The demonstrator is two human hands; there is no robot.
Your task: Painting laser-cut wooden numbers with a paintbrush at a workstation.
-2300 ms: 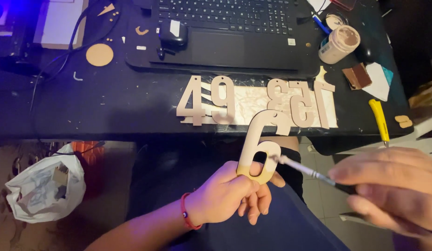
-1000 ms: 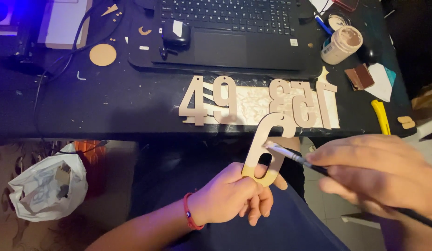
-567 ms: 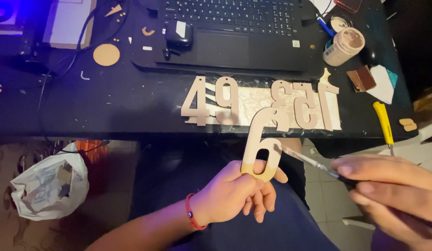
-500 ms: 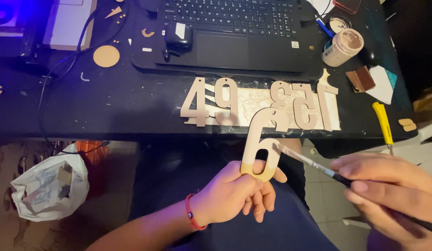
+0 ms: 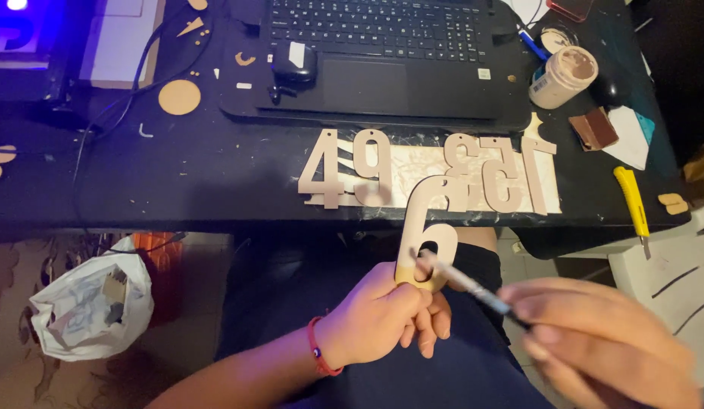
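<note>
Held above the lap just below the desk edge (image 5: 140, 216), the wooden numeral (image 5: 430, 227) looks thin, light and stiff, pinched at its lower loop by the closed left hand (image 5: 378, 322), while the right hand (image 5: 602, 341) grips a slim brush (image 5: 462, 279) touching that loop.

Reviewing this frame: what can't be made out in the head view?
- Right hand: motion-blurred and cut off by the bottom edge, so its grip on the thin brush is unclear.
- Brush tip: blurred; contact with the wooden numeral cannot be told.
- Numeral's lower edge: hidden by the left hand.
- Laptop: screen cut off by the top edge.
</note>
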